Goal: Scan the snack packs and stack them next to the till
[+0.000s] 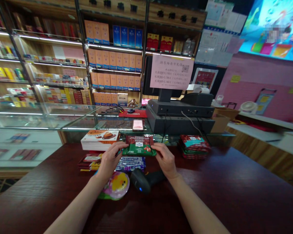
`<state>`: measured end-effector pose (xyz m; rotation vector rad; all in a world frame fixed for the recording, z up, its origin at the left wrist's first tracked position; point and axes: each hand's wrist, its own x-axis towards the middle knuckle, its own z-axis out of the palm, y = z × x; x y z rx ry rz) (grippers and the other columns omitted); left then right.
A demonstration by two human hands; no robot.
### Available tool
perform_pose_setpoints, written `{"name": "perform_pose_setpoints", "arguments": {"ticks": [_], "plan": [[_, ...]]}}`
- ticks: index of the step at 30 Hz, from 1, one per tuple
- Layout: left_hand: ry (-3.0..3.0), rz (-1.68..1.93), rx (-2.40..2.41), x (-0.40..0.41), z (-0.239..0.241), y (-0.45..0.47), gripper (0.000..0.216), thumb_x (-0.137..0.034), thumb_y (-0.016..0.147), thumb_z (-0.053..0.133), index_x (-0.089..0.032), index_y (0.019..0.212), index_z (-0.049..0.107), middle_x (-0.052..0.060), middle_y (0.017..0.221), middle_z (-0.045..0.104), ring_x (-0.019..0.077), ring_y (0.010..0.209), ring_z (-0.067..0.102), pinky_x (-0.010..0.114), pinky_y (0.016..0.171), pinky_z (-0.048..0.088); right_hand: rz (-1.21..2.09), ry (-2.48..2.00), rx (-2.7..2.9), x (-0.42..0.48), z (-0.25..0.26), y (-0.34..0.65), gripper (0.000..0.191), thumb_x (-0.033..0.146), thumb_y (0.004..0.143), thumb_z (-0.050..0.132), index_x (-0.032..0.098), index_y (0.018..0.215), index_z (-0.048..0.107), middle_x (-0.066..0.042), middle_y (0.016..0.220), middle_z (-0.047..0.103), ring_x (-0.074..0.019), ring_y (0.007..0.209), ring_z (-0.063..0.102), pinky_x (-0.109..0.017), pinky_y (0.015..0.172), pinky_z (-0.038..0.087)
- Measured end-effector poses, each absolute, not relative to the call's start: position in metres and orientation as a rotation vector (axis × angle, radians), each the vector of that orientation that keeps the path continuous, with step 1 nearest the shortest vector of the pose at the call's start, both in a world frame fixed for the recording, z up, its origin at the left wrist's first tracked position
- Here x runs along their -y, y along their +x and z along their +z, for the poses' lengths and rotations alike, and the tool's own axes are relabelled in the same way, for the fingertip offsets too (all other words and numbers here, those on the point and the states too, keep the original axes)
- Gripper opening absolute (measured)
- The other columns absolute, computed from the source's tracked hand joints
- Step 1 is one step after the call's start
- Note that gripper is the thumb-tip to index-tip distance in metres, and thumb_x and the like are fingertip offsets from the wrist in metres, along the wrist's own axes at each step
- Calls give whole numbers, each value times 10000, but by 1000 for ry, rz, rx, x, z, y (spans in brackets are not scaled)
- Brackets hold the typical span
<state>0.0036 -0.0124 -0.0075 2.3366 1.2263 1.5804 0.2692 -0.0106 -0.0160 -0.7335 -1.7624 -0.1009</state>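
Note:
Between my two hands is a green and dark red packet of almond dark chocolate [139,150], its label facing me. My left hand [111,159] pinches its left end, and my right hand [166,158] pinches the right end. Just below it lie several blue and purple snack packets [131,163]. A black barcode scanner [142,182] with a small blue light rests on the table near my right wrist. Beside my left forearm lies a round pink and yellow packet with a chick picture [118,184].
A white and orange box [100,141] stands at the left with yellow and red packets [88,162] in front. Stacked red and green packets [194,145] lie at the right. Beyond the dark wooden table [210,201] are a glass counter [88,123] and a cash register [180,113].

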Motion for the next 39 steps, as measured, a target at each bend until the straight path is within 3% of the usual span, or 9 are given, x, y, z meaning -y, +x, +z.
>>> {"name": "perform_pose_setpoints", "arguments": {"ticks": [8, 11, 15, 19, 23, 27, 30, 33, 39], "plan": [[2198, 1695, -1281, 13, 2, 9, 99, -286, 884, 605, -209, 889, 667, 22, 857, 674, 159, 821, 645, 270, 782, 532, -92, -797, 1682, 13, -11, 262, 96, 294, 961, 605, 244, 944, 686, -51, 915, 628, -190, 842, 632, -317, 756, 548], [2169, 1718, -1313, 12, 4, 12, 118, -328, 872, 632, -211, 858, 645, 17, 858, 640, 161, 815, 620, 275, 775, 519, -13, -844, 1640, 10, -13, 260, 125, 336, 960, 594, 234, 911, 649, -44, 913, 616, -175, 784, 600, -282, 676, 515], [2140, 1715, -1346, 12, 3, 15, 182, -392, 867, 628, -212, 859, 608, 36, 969, 640, 182, 910, 614, 297, 829, 509, 101, -982, 1615, 9, -17, 259, 190, 397, 960, 569, 231, 872, 595, 16, 746, 571, -144, 626, 522, -259, 623, 460], [2060, 1543, -1455, 13, 2, 16, 218, -436, 882, 582, -221, 865, 547, -26, 798, 618, 147, 752, 593, 261, 732, 488, 188, -1037, 1593, 10, -17, 256, 234, 436, 944, 562, 236, 824, 550, 32, 689, 561, -141, 609, 530, -246, 618, 439], [1978, 1539, -1444, 15, 3, 18, 233, -437, 859, 601, -225, 923, 530, -33, 813, 624, 148, 780, 621, 259, 748, 483, 340, -1053, 1523, 11, -15, 250, 189, 415, 926, 579, 233, 965, 546, 28, 721, 634, -152, 653, 610, -247, 657, 462], [1933, 1572, -1443, 16, 5, 20, 400, -405, 864, 613, -227, 1202, 493, -68, 754, 583, 134, 712, 611, 272, 772, 483, 401, -1062, 1501, 11, -16, 247, 359, 373, 915, 596, 204, 1223, 522, 49, 696, 654, -152, 646, 631, -259, 696, 484], [1981, 1539, -1434, 17, 4, 20, 482, -380, 888, 587, -246, 1336, 473, -67, 773, 571, 128, 733, 611, 274, 800, 481, 387, -1040, 1559, 10, -17, 248, 258, 374, 925, 585, 211, 1123, 616, 11, 775, 701, -163, 718, 666, -265, 729, 502], [2032, 1510, -1425, 16, 2, 17, 404, -380, 903, 564, -265, 1291, 568, -51, 788, 552, 134, 766, 610, 273, 808, 486, 392, -1029, 1605, 9, -17, 250, 214, 387, 940, 563, 216, 968, 689, -34, 920, 749, -188, 827, 697, -283, 771, 525], [2040, 1519, -1462, 8, -4, 9, 356, -394, 925, 544, -250, 1224, 673, 22, 944, 673, 193, 914, 641, 333, 872, 497, 463, -1027, 1738, 8, -22, 251, 354, 360, 869, 699, 233, 1200, 691, -49, 1081, 745, -200, 877, 696, -325, 814, 560]]}}
